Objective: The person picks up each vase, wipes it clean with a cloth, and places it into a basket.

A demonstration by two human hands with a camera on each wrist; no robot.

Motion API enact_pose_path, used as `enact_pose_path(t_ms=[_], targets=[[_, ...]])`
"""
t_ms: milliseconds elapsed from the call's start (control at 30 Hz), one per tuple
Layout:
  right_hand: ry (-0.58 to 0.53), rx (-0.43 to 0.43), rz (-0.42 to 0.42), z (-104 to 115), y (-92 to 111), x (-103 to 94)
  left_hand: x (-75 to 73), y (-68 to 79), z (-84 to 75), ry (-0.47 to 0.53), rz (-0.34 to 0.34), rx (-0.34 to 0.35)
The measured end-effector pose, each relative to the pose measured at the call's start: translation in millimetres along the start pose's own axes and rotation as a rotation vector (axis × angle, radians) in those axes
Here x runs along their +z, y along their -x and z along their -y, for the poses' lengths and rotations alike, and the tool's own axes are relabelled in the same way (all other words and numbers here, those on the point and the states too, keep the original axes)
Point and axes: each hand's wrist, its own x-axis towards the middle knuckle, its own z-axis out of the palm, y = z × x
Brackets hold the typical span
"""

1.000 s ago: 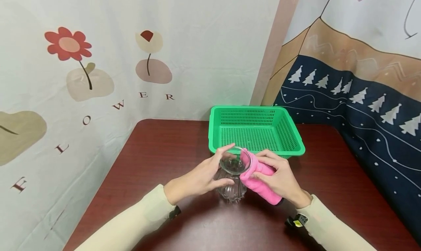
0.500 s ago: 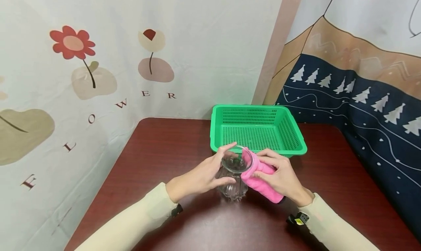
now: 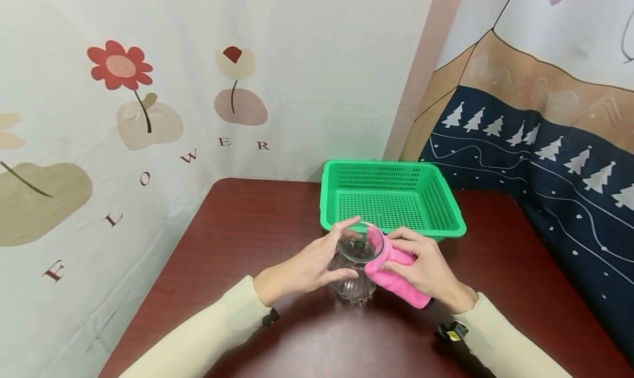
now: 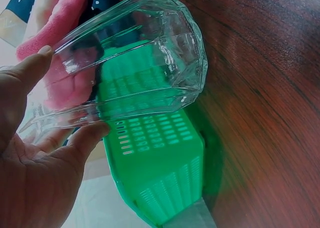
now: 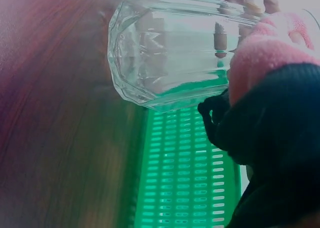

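Note:
A clear faceted glass vase with a flared rim is held upright over the table in the head view. My left hand grips it near the neck, thumb in front and fingers round the far side. Opposite, my right hand pinches a folded pink cloth, part of it tucked over the rim into the mouth. In the left wrist view, pink shows through the glass vase. Dark fabric hangs below the pink cloth in the right wrist view and hides most of my right hand there.
A green plastic basket with slotted walls stands just behind the vase, its inside bare. The dark red-brown table ends at printed curtains at the back and both sides.
The head view has shifted slightly, so everything sits a little further right. Both hands keep their hold on the vase and the pink cloth, with hardly any other movement.

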Motion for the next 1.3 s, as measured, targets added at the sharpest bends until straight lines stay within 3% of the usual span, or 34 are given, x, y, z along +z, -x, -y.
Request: enact_pose_path(t_ms=[800, 1300], targets=[[0.082, -0.090, 0.111, -7.0, -3.4, -1.8, 0.1, 0.6, 2.2, -0.020, 0.009, -0.012], [0.187, -0.007, 0.173, -10.3, 5.6, 0.9, -0.9, -1.2, 2.7, -0.017, 0.020, -0.013]])
